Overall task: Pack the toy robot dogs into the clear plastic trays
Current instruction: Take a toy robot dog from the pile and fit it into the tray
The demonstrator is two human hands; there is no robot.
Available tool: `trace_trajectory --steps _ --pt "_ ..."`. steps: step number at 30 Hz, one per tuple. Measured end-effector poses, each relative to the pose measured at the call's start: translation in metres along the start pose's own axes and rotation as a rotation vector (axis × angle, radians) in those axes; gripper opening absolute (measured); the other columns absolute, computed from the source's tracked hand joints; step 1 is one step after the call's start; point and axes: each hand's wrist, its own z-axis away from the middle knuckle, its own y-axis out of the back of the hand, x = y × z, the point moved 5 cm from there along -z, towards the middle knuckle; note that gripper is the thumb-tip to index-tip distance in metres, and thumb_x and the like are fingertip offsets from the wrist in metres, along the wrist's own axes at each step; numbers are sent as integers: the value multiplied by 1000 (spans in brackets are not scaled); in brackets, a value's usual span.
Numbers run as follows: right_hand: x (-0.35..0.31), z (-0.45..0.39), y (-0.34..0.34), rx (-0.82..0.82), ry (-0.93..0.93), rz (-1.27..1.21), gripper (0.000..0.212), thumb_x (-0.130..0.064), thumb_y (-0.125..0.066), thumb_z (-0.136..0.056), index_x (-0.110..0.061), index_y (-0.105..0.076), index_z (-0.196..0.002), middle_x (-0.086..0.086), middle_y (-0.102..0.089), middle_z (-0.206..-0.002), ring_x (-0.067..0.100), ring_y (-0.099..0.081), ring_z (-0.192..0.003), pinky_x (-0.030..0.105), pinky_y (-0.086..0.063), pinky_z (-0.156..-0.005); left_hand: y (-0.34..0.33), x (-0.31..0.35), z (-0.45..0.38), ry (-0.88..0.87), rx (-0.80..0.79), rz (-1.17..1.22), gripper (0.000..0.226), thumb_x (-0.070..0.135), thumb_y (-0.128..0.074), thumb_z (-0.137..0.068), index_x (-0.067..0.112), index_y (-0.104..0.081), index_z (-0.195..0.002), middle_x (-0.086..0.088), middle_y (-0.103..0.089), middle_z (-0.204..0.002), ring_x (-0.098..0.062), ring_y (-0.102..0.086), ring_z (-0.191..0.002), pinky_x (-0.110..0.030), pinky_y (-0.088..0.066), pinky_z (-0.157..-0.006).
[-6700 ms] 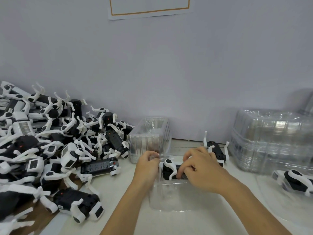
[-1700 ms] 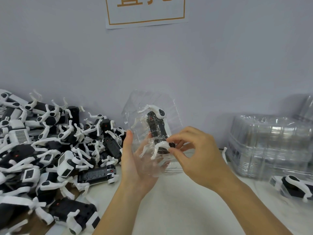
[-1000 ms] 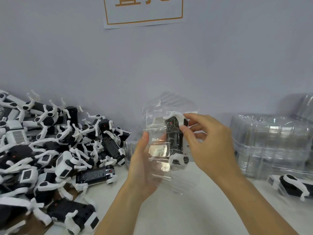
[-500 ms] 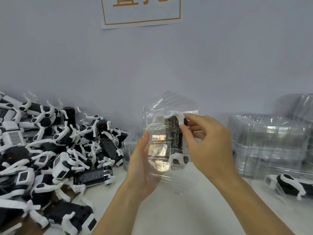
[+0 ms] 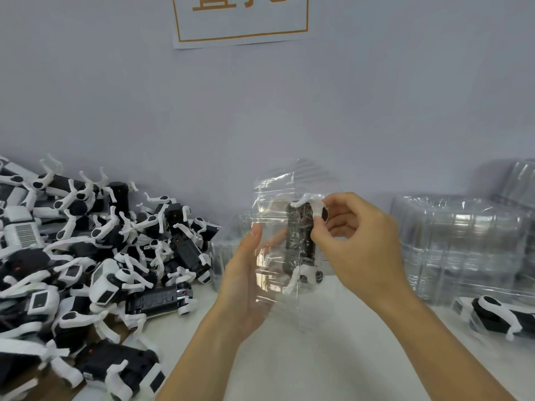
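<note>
Heaped toy dogs (image 5: 95, 256) at frame left; held tray (image 5: 278, 241) at centre, one dog (image 5: 301, 238) inside; stacked trays (image 5: 463, 244) at right; sign (image 5: 240, 18) at upper centre.

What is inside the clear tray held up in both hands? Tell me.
One black-and-white toy robot dog sits upright in the clear tray; the right hand pinches its top leg. Glare hides the other pockets.
</note>
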Motion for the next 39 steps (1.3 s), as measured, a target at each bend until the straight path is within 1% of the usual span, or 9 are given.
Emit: trace_trajectory --steps 9,13,17,22,24,28,30,33,39 --pt "11 -4 4 -113 -123 -31 16 -16 -76 -85 -27 -70 -94 -10 -69 -79 6 -68 -69 14 -52 -63 6 5 -2 -40 39 -142 58 63 -73 -69 25 -77 -112 -4 -74 -117 -18 -75 -88 -33 -60 -67" --pt "24 -14 26 -213 -287 4 22 -7 -60 -94 -24 -73 -101 -7 -74 -86 8 -73 -76 20 -57 -69 8 11 -2 -85 70 -427 76 77 -73 -54 36 -73 -117 17 -67 -128 -15 -54 -129 -43 -40 -108" --pt "43 -23 58 -115 -612 -108 23 -10 -49 -99 -15 -70 -104 10 -74 -91 20 -74 -77 32 -59 -69 3 14 -4 -157 5 -679 62 72 -67 -61 38 -73 -112 19 -71 -116 2 -61 -115 -26 -39 -92" --pt "54 -16 62 -343 -786 88 23 -42 -48 -99 -29 -63 -111 7 -68 -103 21 -65 -83 40 -56 -79 -3 8 -7 -158 -32 -1019 55 74 -72 -53 54 -69 -105 29 -66 -107 17 -58 -97 -2 -44 -71" --pt "50 -12 53 -448 -681 255 26 -47 -46 -99 -32 -62 -115 -5 -63 -116 15 -58 -95 36 -49 -90 -5 -1 -9 -140 -47 -1215 68 83 -69 -48 54 -64 -110 30 -56 -116 9 -55 -106 -11 -43 -84" --pt "50 4 29 -719 -541 481 46 -51 -48 -98 -35 -48 -140 -12 -50 -140 9 -50 -121 21 -39 -89 -12 -23 -10 -132 -146 -1635 85 93 -54 -46 54 -52 -122 23 -41 -129 -5 -27 -129 -30 -15 -103" --pt "57 14 22 -846 -575 555 53 -53 -51 -96 -37 -41 -146 -9 -46 -145 13 -51 -123 26 -46 -94 -15 -32 -10 -134 -190 -1697 92 94 -53 -46 53 -46 -128 18 -38 -138 -3 -20 -134 -31 -11 -108" --pt "67 24 23 -965 -647 662 55 -49 -56 -95 -38 -38 -146 -6 -42 -147 17 -58 -111 29 -60 -79 -16 -45 -11 -115 -251 -1758 99 95 -53 -46 54 -37 -135 19 -36 -138 -6 -18 -134 -33 -10 -112" --pt "81 25 25 -913 -657 688 53 -36 -66 -91 -38 -45 -140 -7 -45 -122 14 -61 -92 22 -54 -59 -14 -39 -13 -112 -150 -1419 86 87 -61 -58 58 -37 -135 35 -30 -141 9 -11 -139 -32 -14 -116"
